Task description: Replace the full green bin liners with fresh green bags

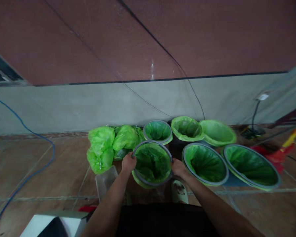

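A round trash bin with a green liner bag and a grey rim is right in front of me. My left hand grips its rim on the left side, and my right hand grips the opposite side. The fingertips of both hands are partly hidden by the rim. To the right stand two more lined bins, a nearer one and one farther right. Behind sit a grey-rimmed bin, a bin with its bag folded over the edge and another green-lined bin.
Tied, filled green bags lie by the wall, left of the bins. A clear plastic container is near my left forearm. A blue hose curves across the tiled floor. At right are a red dustpan and a wall socket.
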Available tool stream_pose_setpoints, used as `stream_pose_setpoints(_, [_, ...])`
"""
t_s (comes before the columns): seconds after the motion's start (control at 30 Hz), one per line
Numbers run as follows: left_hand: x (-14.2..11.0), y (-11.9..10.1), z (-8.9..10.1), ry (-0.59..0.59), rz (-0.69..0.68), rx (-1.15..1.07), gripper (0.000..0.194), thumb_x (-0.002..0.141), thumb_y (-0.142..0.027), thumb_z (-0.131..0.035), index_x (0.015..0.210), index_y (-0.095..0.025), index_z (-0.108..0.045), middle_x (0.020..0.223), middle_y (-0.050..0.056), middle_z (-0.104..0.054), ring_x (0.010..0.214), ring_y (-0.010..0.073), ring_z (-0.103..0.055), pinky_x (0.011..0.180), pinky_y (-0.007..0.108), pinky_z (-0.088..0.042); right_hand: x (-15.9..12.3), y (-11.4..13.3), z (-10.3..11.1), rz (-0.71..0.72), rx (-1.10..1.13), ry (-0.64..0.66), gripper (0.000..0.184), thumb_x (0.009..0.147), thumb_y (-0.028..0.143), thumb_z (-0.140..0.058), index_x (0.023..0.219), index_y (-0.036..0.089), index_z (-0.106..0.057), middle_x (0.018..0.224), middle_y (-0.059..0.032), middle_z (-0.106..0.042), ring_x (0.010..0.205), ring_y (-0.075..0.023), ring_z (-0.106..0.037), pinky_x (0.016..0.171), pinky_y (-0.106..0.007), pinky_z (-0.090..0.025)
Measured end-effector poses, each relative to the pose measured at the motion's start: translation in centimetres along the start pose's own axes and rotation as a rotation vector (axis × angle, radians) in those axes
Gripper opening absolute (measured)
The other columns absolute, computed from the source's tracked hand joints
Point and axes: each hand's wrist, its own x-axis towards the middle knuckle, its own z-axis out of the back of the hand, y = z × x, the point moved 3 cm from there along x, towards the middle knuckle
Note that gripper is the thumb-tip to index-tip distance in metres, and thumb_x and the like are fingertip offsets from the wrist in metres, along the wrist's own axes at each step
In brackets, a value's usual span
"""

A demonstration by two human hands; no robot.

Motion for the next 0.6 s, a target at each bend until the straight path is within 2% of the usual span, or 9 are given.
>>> stream_pose_setpoints(0.13, [1.1, 0.3, -0.3, 0.032, 0.02, 0.173, 0.031, 0.084, -0.02, -0.05, 0.11, -0.017, -0.066, 0.106, 0.013, -0.071, 0.102, 0.0266, -0.065, 0.087, 0.034, -0.047, 1.6, 0.1, -1.6, -0.026, -0.032, 0.036, 0.03, 0.091, 0.025, -0.044, 0.102, 0.008, -0.066, 0.104, -0.017, -0.07, 0.099, -0.0217, -0.066, 0.071, -0.023, -0.042])
stream_pose_setpoints(0.43, [2.0, 0.2, -1.2, 0.137, 0.016, 0.403, 0.037, 0.086, -0.026, -0.047, 0.117, -0.014, -0.062, 0.12, 0.014, -0.066, 0.112, 0.0246, -0.061, 0.092, 0.031, -0.045, 3.6, -0.2, -1.6, -0.074, -0.117, 0.102, 0.03, 0.09, 0.025, -0.046, 0.103, 0.008, -0.067, 0.107, -0.0188, -0.069, 0.102, -0.0255, -0.066, 0.071, -0.025, -0.044])
stream_pose_setpoints(0.6, [2.3, -0.3, -1.5, 0.178, 0.004, 0.506, 0.034, 0.087, -0.024, -0.045, 0.112, -0.011, -0.064, 0.119, 0.016, -0.065, 0.114, 0.0237, -0.06, 0.096, 0.03, -0.044, 4.1, -0.6, -1.9, -0.059, -0.137, 0.127, 0.029, 0.09, 0.023, -0.045, 0.104, 0.009, -0.067, 0.108, -0.018, -0.069, 0.103, -0.026, -0.064, 0.074, -0.026, -0.044])
